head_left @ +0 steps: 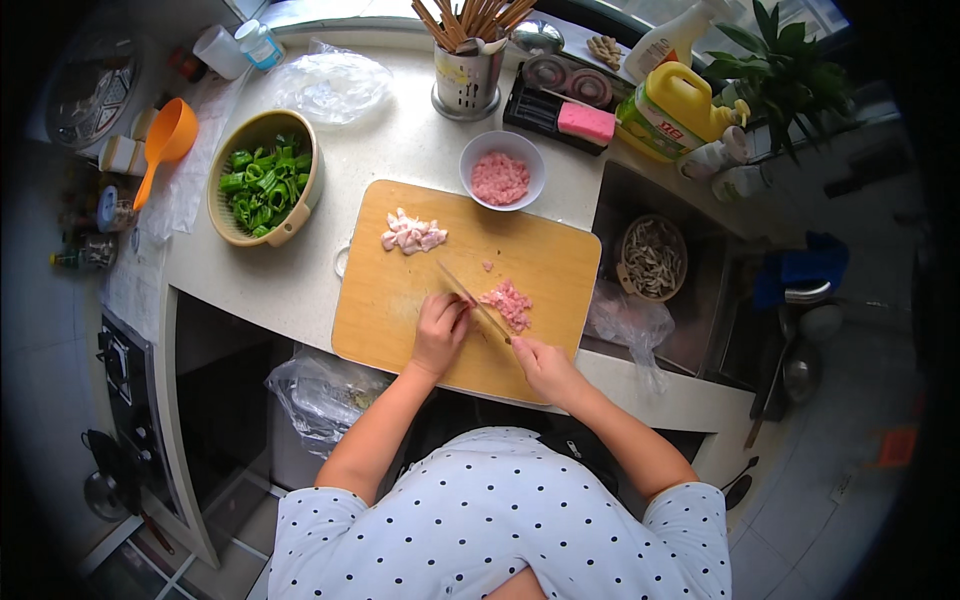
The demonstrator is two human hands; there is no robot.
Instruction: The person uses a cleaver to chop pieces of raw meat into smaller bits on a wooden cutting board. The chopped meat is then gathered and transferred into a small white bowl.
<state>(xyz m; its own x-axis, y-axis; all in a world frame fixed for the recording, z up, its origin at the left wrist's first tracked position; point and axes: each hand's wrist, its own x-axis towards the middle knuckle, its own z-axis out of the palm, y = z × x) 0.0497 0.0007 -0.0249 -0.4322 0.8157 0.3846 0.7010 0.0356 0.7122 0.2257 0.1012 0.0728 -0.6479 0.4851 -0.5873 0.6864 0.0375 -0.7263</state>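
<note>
My right hand (545,368) grips the handle of a knife (474,302), whose blade slants across the wooden cutting board (385,310). Close against the blade's left side, my left hand (440,328) has its fingers curled; what lies under the fingertips is hidden. Finely diced pink meat (508,304) sits just right of the blade. Farther back on the board is a small heap of paler, fatty meat pieces (413,232). Touching the board's far edge, a white bowl (540,163) holds more diced meat.
At the left stands a tan basket (217,222) of cut green peppers. A chopstick holder (466,85), a pink sponge (586,123) and a yellow jug (665,110) line the back. The sink (700,290) at right holds a bowl of greyish strips. A plastic bag (325,400) hangs below the counter.
</note>
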